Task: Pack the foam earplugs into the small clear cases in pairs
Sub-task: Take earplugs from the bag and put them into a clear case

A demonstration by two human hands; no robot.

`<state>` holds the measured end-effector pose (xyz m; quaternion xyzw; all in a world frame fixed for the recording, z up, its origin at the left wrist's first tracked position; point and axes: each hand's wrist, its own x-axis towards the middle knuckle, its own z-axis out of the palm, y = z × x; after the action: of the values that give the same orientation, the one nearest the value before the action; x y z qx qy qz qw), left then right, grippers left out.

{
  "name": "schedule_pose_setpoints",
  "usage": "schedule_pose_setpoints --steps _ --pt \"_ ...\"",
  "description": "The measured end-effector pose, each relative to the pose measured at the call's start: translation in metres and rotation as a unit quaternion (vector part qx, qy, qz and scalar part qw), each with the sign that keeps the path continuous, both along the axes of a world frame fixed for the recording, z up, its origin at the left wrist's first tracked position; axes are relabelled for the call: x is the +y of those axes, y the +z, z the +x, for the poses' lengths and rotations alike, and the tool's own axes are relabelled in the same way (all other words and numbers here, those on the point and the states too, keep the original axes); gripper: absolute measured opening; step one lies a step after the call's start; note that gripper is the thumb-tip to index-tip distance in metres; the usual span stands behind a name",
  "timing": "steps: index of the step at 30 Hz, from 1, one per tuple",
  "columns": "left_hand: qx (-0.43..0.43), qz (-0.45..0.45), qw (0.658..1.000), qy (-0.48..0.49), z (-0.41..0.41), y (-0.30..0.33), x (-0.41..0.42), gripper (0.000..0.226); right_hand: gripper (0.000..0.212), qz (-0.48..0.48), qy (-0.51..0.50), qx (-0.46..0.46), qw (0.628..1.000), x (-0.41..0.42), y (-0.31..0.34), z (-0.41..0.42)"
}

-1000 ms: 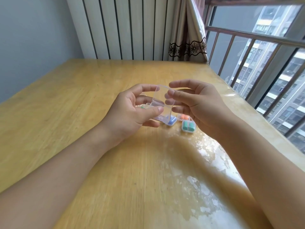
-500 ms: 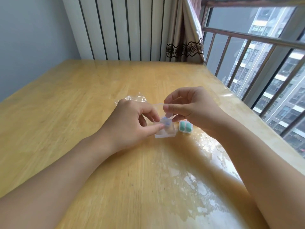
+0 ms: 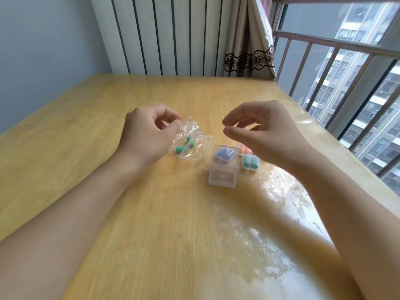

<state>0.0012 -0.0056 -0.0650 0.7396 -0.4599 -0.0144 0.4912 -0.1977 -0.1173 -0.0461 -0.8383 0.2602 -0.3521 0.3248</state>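
Forearms reach in from the near edge over the wooden counter [image 3: 151, 224], its right side glossy with window glare. Nearest of the task's things is an open clear case [image 3: 223, 167], its empty lid [image 3: 222, 178] lying flat toward the person and its base holding a pair of blue earplugs [image 3: 225, 154]. Just right of it sits a case with two teal earplugs [image 3: 249, 163], and behind that a case with orange earplugs [image 3: 245, 150], partly hidden by the right hand [image 3: 259, 131]. That hand hovers above these cases, fingers loosely curled and thumb near the forefinger, with nothing in it. The left hand [image 3: 147, 135] is half curled, its fingertips at the edge of a crumpled clear bag [image 3: 191, 144]; whether it is actually pinching the plastic cannot be told. Inside the bag lie two green earplugs [image 3: 184, 147]. Judging by this, three pairs are packed, the blue case needs closing, and the green pair remains unpacked; no spare empty case is visible.
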Motion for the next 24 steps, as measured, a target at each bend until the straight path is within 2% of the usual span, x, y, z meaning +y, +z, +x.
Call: schedule_pose_setpoints --steps 3,6,8,12,15,19,22,24 --pt "-0.008 0.112 0.994 -0.001 0.012 -0.012 -0.004 0.023 0.009 -0.134 0.021 0.000 0.991 0.024 -0.012 0.016" --pt "-0.033 0.189 0.981 -0.014 0.016 -0.023 -0.009 0.039 0.017 -0.241 0.012 0.123 0.963 0.041 -0.028 0.033" --pt "-0.043 0.216 0.975 -0.013 0.016 -0.025 -0.009 0.051 0.022 -0.258 -0.023 0.193 0.946 0.040 -0.033 0.039" --pt "-0.010 0.210 0.978 -0.015 0.016 -0.025 -0.010 0.055 0.020 -0.227 -0.041 0.207 0.951 0.031 -0.035 0.041" --pt "0.089 0.177 0.980 -0.032 0.019 -0.024 -0.010 0.051 0.020 -0.204 -0.056 0.212 0.954 0.028 -0.036 0.042" --pt "0.235 0.118 0.962 -0.075 0.023 -0.015 -0.006 0.025 0.020 -0.175 -0.049 0.173 0.968 0.026 -0.036 0.042" --pt "0.399 0.062 0.904 -0.139 0.019 -0.008 -0.004 0.021 0.029 -0.176 -0.047 0.138 0.973 0.030 -0.033 0.041" --pt "0.471 0.033 0.868 -0.155 0.014 -0.006 -0.005 0.023 0.035 -0.184 -0.054 0.112 0.975 0.033 -0.031 0.040"
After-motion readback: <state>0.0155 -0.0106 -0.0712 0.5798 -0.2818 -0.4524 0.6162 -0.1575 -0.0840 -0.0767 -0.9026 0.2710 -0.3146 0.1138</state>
